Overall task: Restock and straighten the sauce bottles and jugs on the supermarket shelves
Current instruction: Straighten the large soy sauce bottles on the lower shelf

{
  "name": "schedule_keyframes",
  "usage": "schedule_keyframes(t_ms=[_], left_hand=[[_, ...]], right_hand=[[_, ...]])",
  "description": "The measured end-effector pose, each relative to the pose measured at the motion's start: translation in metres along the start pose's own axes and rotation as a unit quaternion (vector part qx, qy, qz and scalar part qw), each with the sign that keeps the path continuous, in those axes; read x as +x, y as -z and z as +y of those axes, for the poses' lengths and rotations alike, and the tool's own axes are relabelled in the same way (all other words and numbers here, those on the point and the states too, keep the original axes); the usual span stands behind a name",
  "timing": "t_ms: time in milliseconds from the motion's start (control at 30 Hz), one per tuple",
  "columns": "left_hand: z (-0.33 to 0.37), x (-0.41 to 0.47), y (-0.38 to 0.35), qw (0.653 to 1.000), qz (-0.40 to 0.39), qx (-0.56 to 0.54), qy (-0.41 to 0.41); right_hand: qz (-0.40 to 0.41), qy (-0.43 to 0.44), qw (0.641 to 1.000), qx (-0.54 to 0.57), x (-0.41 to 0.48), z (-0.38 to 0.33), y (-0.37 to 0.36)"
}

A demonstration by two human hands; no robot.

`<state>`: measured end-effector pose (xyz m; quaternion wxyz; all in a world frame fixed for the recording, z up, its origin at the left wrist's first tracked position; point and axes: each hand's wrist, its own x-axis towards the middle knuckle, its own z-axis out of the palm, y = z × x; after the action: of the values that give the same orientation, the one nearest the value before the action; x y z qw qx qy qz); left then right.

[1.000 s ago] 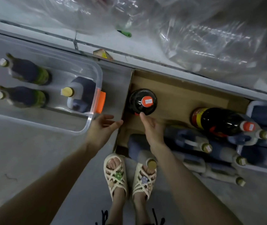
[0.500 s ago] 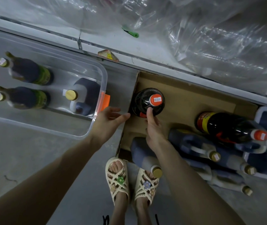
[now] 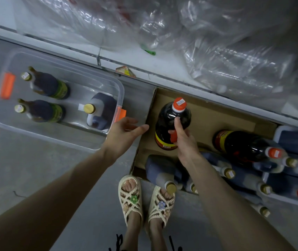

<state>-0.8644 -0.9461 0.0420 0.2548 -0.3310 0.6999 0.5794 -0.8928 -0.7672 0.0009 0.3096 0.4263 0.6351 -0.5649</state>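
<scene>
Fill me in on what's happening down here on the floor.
A person stands over a cardboard box of sauce jugs beside the bottom shelf. The right hand grips the red handle of a dark jug with an orange cap, which is tilted in the box. The left hand hangs open and empty by the box's left wall, near a clear plastic bin holding three bottles. More jugs lie on their sides in the box.

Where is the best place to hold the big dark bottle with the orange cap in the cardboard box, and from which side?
Probably by the orange handle on its shoulder, coming from above on the near side. The dark bottle stands upright in the cardboard box, and its body looks too wide for one hand. The right hand already grips there; the left hand is free.
</scene>
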Motion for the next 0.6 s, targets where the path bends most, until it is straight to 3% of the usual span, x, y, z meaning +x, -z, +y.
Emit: schedule_keyframes(t_ms=[300,600], left_hand=[[0.064,-0.080,-0.001,0.997,-0.050,-0.034,-0.044],[0.210,-0.210,0.038,0.978,-0.111,-0.011,-0.179]], right_hand=[[-0.037,0.062,0.995,-0.064,-0.118,-0.052,0.058],[-0.127,0.201,0.959,-0.156,-0.315,-0.187,0.109]])
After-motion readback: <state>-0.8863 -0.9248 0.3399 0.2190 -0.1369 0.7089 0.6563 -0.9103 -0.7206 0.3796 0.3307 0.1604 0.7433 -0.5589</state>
